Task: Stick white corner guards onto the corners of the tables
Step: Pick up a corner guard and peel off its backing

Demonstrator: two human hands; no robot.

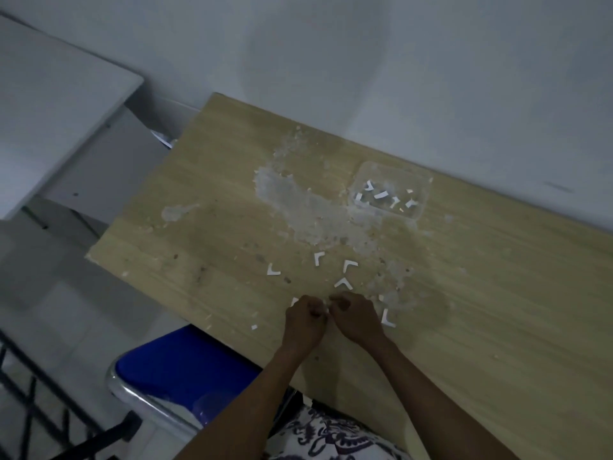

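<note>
Both our hands, left hand (303,322) and right hand (356,315), curl together, pinching a small white corner guard (326,308) over the wooden table (497,293); loose guards (350,265) lie just beyond, more in the clear tray (421,180).

The long light-brown wooden table (464,293) looks matt, with pale grain lines and a rough, flaky white patch (298,207) where the top has peeled. The small see-through plastic box (389,190) looks thin and cloudy. The blue chair seat (185,363) looks smooth, and its silver metal frame (132,393) is shiny.
</note>
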